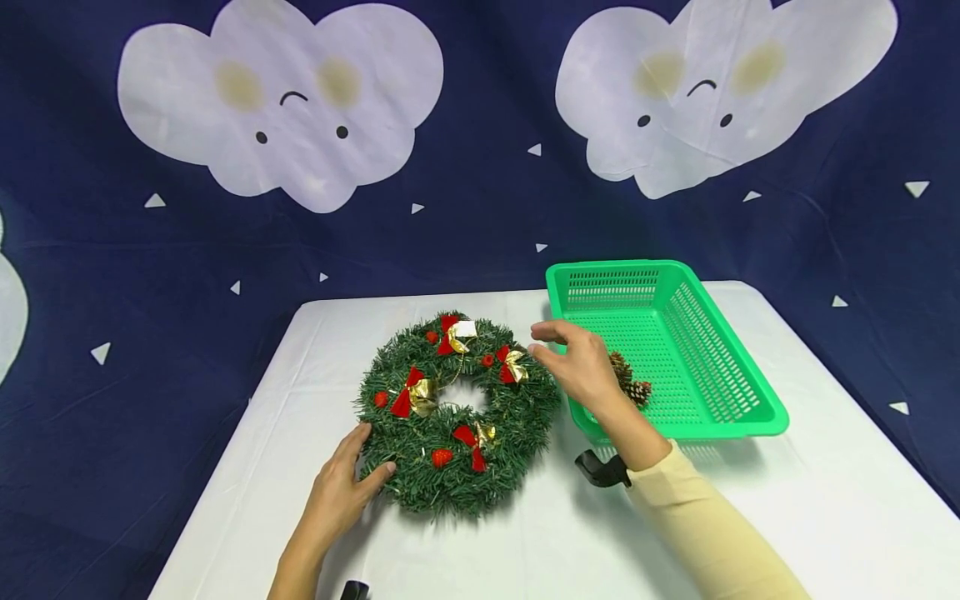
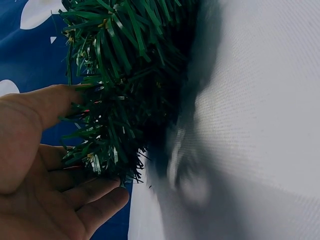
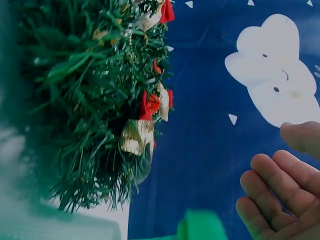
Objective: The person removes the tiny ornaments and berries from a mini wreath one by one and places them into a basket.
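Observation:
A round green wreath (image 1: pixel 450 479) lies on the white-covered table, dressed with red and gold bows and red strawberry-like berries. My left hand (image 1: pixel 339 492) is at its lower-left edge, thumb and fingers spread and touching the needles. In the left wrist view the fingers (image 2: pixel 102 207) lie lightly against the wreath (image 2: pixel 125 80), some tips hidden behind it. My right hand (image 1: pixel 581 362) hovers between the wreath's right side and a green basket (image 1: pixel 750 358), with thumb and fingers apart. Nothing lies in that hand (image 3: pixel 280 200) in the right wrist view.
Brown pinecones (image 1: pixel 639 392) sit in the basket's near-left corner, partly hidden by my right hand. A dark blue cloth with white clouds (image 1: pixel 285 108) hangs behind the table (image 1: pixel 300 375). Black camera mounts (image 1: pixel 600 469) show by the wrists.

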Action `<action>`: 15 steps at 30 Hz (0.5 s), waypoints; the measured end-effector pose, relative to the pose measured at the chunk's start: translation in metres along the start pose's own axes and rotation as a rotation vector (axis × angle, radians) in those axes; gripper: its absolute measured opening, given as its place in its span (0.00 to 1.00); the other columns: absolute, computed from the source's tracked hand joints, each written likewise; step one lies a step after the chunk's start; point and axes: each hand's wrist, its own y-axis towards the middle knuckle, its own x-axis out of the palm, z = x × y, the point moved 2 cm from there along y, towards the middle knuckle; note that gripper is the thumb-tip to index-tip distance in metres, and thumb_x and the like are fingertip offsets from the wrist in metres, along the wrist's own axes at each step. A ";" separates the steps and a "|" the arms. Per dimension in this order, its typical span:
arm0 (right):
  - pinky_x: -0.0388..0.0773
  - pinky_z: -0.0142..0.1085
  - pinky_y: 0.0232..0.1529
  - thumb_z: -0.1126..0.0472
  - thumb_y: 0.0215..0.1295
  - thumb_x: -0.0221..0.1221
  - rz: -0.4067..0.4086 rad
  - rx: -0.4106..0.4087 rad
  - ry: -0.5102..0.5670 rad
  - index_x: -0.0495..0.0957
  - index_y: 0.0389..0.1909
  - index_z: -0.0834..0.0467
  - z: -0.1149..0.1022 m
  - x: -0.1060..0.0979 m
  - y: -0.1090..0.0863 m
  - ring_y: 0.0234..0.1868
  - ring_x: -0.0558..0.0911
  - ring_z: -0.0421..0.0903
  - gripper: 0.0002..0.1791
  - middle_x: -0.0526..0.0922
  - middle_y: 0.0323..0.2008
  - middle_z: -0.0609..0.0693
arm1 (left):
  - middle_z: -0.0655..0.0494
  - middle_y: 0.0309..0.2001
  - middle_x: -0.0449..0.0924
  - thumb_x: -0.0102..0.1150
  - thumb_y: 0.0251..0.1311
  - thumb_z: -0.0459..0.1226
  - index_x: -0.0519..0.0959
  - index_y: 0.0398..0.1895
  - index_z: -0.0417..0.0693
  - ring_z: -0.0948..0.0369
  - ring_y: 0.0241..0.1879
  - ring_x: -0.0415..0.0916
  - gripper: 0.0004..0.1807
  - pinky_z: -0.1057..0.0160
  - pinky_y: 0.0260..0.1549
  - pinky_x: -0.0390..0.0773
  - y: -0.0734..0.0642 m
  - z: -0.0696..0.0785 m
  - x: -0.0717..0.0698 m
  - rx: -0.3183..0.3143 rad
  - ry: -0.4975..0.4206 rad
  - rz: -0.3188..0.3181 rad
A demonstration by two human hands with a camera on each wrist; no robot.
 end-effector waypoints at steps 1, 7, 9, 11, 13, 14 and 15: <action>0.78 0.49 0.51 0.52 0.61 0.61 0.001 -0.005 0.000 0.79 0.50 0.51 -0.001 0.002 0.001 0.53 0.81 0.53 0.16 0.84 0.49 0.51 | 0.40 0.72 0.55 0.61 0.59 0.44 0.56 0.71 0.38 0.39 0.69 0.56 0.41 0.37 0.63 0.60 0.000 0.000 0.000 -0.001 -0.001 0.000; 0.77 0.50 0.50 0.53 0.61 0.62 0.012 -0.027 0.007 0.80 0.48 0.51 -0.008 0.013 0.005 0.53 0.81 0.52 0.15 0.85 0.48 0.51 | 0.41 0.72 0.54 0.60 0.59 0.45 0.56 0.71 0.39 0.39 0.69 0.55 0.41 0.37 0.64 0.59 0.000 0.000 0.000 -0.011 0.000 -0.008; 0.77 0.50 0.50 0.53 0.61 0.62 0.012 -0.030 0.008 0.80 0.48 0.51 -0.010 0.016 0.006 0.53 0.81 0.52 0.15 0.85 0.48 0.52 | 0.41 0.72 0.54 0.60 0.59 0.45 0.55 0.71 0.39 0.39 0.69 0.55 0.41 0.36 0.64 0.59 0.000 0.000 0.000 -0.014 0.002 -0.011; 0.77 0.50 0.50 0.52 0.61 0.62 0.010 -0.035 0.000 0.80 0.48 0.51 -0.012 0.018 0.007 0.53 0.81 0.52 0.15 0.85 0.48 0.52 | 0.41 0.72 0.53 0.60 0.59 0.45 0.55 0.72 0.39 0.39 0.69 0.55 0.41 0.36 0.64 0.59 0.000 -0.001 -0.001 -0.017 0.002 -0.015; 0.77 0.50 0.50 0.52 0.60 0.62 0.012 -0.035 -0.008 0.80 0.48 0.51 -0.013 0.021 0.007 0.53 0.81 0.52 0.16 0.85 0.48 0.52 | 0.41 0.72 0.53 0.60 0.59 0.45 0.55 0.72 0.40 0.39 0.69 0.54 0.41 0.37 0.64 0.59 0.000 -0.001 -0.001 -0.020 0.000 -0.018; 0.77 0.50 0.50 0.52 0.60 0.62 0.013 -0.034 -0.011 0.80 0.48 0.51 -0.013 0.023 0.008 0.52 0.81 0.52 0.15 0.85 0.47 0.51 | 0.41 0.72 0.53 0.60 0.59 0.45 0.55 0.72 0.40 0.39 0.69 0.55 0.41 0.37 0.64 0.59 0.000 -0.001 -0.001 -0.020 0.000 -0.018; 0.77 0.49 0.50 0.52 0.60 0.63 0.013 -0.031 -0.014 0.80 0.48 0.51 -0.014 0.024 0.008 0.52 0.81 0.51 0.15 0.85 0.47 0.51 | 0.41 0.72 0.53 0.60 0.59 0.45 0.55 0.72 0.40 0.39 0.69 0.55 0.41 0.37 0.64 0.59 0.000 -0.001 0.000 -0.020 -0.001 -0.017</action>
